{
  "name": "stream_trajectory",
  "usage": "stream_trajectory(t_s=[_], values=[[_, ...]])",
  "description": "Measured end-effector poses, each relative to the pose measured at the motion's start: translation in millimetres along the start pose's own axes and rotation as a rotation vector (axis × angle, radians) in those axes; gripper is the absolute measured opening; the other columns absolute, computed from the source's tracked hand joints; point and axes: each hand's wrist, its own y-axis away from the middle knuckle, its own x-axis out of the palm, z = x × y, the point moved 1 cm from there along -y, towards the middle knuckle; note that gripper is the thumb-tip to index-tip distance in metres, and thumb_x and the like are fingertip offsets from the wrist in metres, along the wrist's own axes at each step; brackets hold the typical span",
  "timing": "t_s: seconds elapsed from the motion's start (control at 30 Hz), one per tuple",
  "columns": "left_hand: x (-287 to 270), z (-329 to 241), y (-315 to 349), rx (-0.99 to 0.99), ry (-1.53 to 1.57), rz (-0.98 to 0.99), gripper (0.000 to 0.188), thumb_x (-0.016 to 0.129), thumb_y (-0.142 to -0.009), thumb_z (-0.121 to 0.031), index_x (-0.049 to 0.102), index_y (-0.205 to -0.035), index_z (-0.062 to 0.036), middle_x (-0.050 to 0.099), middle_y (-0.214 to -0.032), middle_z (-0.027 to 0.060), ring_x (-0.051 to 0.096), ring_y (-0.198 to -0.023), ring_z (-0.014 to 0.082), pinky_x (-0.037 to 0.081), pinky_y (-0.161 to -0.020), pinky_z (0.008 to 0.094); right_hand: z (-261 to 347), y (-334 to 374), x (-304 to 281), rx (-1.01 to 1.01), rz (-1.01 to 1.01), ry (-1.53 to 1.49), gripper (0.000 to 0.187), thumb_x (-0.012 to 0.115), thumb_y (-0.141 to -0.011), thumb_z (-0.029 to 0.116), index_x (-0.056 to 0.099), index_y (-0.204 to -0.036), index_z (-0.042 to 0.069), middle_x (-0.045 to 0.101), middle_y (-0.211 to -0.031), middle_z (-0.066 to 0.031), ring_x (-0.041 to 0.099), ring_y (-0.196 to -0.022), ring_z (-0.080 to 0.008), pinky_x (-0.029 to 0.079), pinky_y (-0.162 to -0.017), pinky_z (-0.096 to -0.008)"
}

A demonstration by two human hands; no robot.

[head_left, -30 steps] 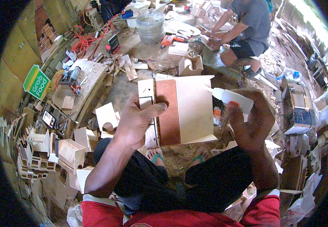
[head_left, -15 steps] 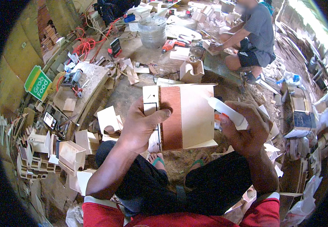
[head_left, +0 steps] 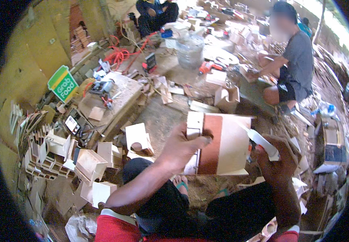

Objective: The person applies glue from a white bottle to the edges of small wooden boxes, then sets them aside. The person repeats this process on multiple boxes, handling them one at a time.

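My left hand grips the left end of a small wooden box, its thumb pressed over the near face. The box has pale panels, a reddish-brown strip and a whitish end piece with dark lines. In my right hand is a white squeeze bottle with a pointed nozzle, closed between the fingers. Its tip slants up and left to the box's upper right edge; whether it touches I cannot tell. Both things are held up in front of my knees.
Pale wooden boxes lie to my left beside a low bench with a power tool. Ahead are a clear plastic tub and an orange drill. A person sits far right; another sits at the back.
The whole view has swung left and upward, so everything sits farther right and lower. Both hands keep their holds, and the bottle tip stays by the box's upper right edge.
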Motion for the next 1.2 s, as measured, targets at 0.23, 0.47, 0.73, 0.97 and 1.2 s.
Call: stream_trajectory(t_s=[0.23,0.47,0.73,0.97,1.2], values=[[-0.5,-4.2,1.7,0.002,0.072,0.081,0.036,0.065,-0.083,-0.001,0.053,-0.116,0.0014,0.062,-0.108,0.0073,0.060,-0.097,0.0134,0.048,-0.088,0.0296,1.7,2.2,-2.4,0.065,-0.020,-0.015,0.018,0.072,-0.076,0.011,0.065,-0.091,0.003,0.067,-0.079,-0.0117,0.065,-0.069,-0.0235,0.050,-0.064,-0.0345],[-7.7,-9.3,-4.0,0.339,-0.356,-0.054,0.034,0.065,-0.079,0.000,0.057,-0.112,0.0042,0.065,-0.102,0.0090,0.060,-0.097,0.0138,0.049,-0.086,0.0287,-1.7,-0.3,-7.2,0.175,0.021,-0.202,0.018,0.069,-0.080,0.012,0.063,-0.091,0.000,0.063,-0.082,-0.0089,0.059,-0.076,-0.0172,0.047,-0.071,-0.0305],[-22.3,-16.9,-4.7,0.501,-0.259,-0.239,0.026,0.067,-0.083,-0.001,0.058,-0.107,0.0029,0.066,-0.094,0.0043,0.059,-0.083,0.0078,0.049,-0.075,0.0253,-0.7,3.1,-1.2,0.182,0.244,-0.361,0.023,0.071,-0.073,0.008,0.063,-0.092,-0.001,0.066,-0.082,-0.0108,0.061,-0.075,-0.0168,0.046,-0.067,-0.0293],[-11.7,-21.1,-2.0,0.571,-0.182,-0.183,0.030,0.066,-0.084,-0.001,0.057,-0.113,0.0041,0.066,-0.100,0.0074,0.061,-0.088,0.0104,0.050,-0.080,0.0270,1.3,-1.9,2.6,0.037,0.260,-0.309,0.025,0.076,-0.067,0.011,0.066,-0.088,0.001,0.068,-0.077,-0.0106,0.063,-0.066,-0.0205,0.047,-0.060,-0.0301],[-12.8,-18.8,-1.7,0.575,-0.140,-0.180,0.032,0.067,-0.084,-0.001,0.056,-0.114,0.0041,0.066,-0.101,0.0078,0.061,-0.088,0.0110,0.050,-0.080,0.0274,-0.9,2.8,9.0,-0.024,0.265,-0.276,0.024,0.078,-0.066,0.009,0.066,-0.087,0.003,0.068,-0.077,-0.0107,0.066,-0.066,-0.0220,0.049,-0.058,-0.0317]])
